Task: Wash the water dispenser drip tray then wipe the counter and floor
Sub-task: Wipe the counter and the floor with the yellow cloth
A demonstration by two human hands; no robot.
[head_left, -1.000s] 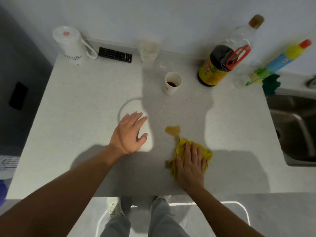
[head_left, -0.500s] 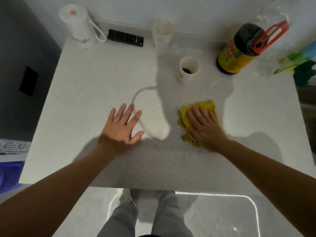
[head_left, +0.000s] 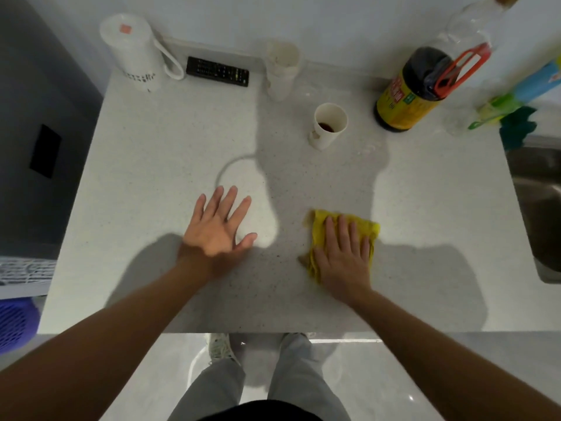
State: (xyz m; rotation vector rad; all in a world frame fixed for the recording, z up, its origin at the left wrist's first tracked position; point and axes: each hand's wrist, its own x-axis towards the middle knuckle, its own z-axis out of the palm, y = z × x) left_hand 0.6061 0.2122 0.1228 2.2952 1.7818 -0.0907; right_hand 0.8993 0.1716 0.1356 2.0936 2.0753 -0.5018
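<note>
While right hand (head_left: 343, 262) presses yellow cloth (head_left: 317, 229) flat, left hand (head_left: 217, 229) splayed empty over desk (head_left: 151, 177): use firm overlapping strokes, skirt cup (head_left: 329, 123).

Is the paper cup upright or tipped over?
Upright: the paper cup stands on the counter, mouth up, dark liquid inside.

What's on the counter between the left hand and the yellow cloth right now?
Nothing: in the head view, only bare white speckled countertop separates the left hand from the crumpled yellow cloth under the right hand.
</note>
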